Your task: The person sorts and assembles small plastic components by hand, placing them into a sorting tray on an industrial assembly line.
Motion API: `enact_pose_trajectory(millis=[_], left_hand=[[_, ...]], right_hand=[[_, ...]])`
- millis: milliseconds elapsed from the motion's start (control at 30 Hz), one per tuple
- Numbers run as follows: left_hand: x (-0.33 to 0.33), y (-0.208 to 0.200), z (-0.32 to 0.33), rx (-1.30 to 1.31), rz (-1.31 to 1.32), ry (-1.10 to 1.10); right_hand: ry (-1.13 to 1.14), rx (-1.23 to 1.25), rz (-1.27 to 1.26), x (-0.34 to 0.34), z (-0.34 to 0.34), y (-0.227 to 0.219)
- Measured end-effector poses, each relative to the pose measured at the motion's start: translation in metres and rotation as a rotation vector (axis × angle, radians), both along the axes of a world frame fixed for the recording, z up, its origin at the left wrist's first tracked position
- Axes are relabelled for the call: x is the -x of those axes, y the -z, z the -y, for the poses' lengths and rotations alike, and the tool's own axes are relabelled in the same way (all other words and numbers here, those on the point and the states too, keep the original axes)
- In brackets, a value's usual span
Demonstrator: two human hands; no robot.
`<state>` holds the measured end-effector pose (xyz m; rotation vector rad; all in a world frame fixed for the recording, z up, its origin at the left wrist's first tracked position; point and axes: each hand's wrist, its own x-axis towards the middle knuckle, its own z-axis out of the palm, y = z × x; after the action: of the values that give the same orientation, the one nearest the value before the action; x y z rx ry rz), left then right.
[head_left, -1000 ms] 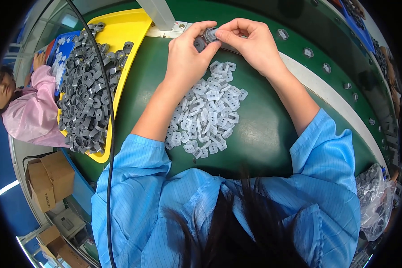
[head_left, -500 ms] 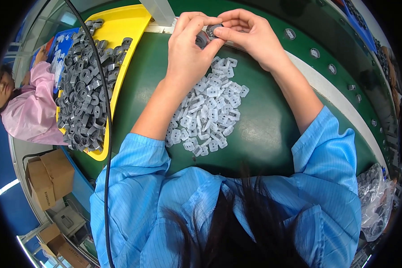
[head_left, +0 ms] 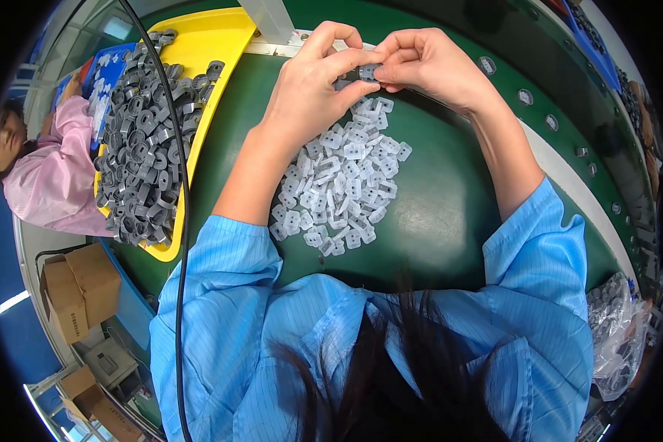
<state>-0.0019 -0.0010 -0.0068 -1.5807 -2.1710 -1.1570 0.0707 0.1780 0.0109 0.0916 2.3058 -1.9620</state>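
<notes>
Both hands meet at the far side of the green table, pinching a small dark grey plastic part (head_left: 370, 71) between them. My left hand (head_left: 313, 81) has its thumb and forefinger on the part's left side. From the other side, my right hand (head_left: 431, 68) grips it with thumb and fingertips; the fingers hide much of it. Another grey piece (head_left: 340, 84) shows partly inside my left hand. Just nearer than the hands lies a pile of small translucent white plastic pieces (head_left: 346, 180). To the left, a yellow tray (head_left: 221, 33) holds a heap of grey ring-shaped parts (head_left: 144, 140).
A black cable (head_left: 178, 184) hangs along the yellow tray's right side. On the right, a green conveyor belt (head_left: 508, 55) carries several spaced parts behind a pale rail (head_left: 560, 166). A person in pink (head_left: 55, 173) sits at left. A clear plastic bag (head_left: 619, 331) lies at lower right.
Both hands have shifted slightly nearer and to the right with the grey part, which has turned between the fingers. The parts on the belt have moved a little.
</notes>
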Motion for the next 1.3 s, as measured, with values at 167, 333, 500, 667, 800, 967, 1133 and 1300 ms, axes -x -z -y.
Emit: enact_pose_trajectory(millis=[167, 333, 500, 667, 800, 967, 1133, 1300], left_hand=[[0.000, 0.004, -0.005, -0.110, -0.027, -0.049], [-0.008, 0.002, -0.013, -0.234, 0.081, -0.022], [-0.010, 0.007, -0.011, -0.142, 0.472, -0.166], [0.010, 0.004, -0.001, -0.223, 1.266, -0.035], [0.018, 0.004, 0.007, -0.315, 1.424, 0.065], [0.020, 0.009, 0.008, -0.308, 1.479, 0.143], [0.016, 0.007, 0.009, -0.342, 1.514, 0.156], [0.017, 0.009, 0.005, -0.359, 1.502, 0.159]], right_hand=[[0.201, -0.317, -0.211, -0.003, 0.015, -0.001], [0.033, 0.438, -0.091, 0.002, 0.004, 0.015], [0.098, 0.510, -0.022, 0.009, -0.014, 0.023], [0.440, -0.111, -0.118, 0.012, -0.038, 0.034], [0.536, -0.886, -0.462, 0.004, -0.031, 0.019], [-0.295, -0.649, -0.233, -0.011, -0.006, 0.004], [-0.209, -0.684, -0.234, -0.006, -0.014, 0.011], [-0.129, -0.725, -0.188, -0.006, -0.020, 0.005]])
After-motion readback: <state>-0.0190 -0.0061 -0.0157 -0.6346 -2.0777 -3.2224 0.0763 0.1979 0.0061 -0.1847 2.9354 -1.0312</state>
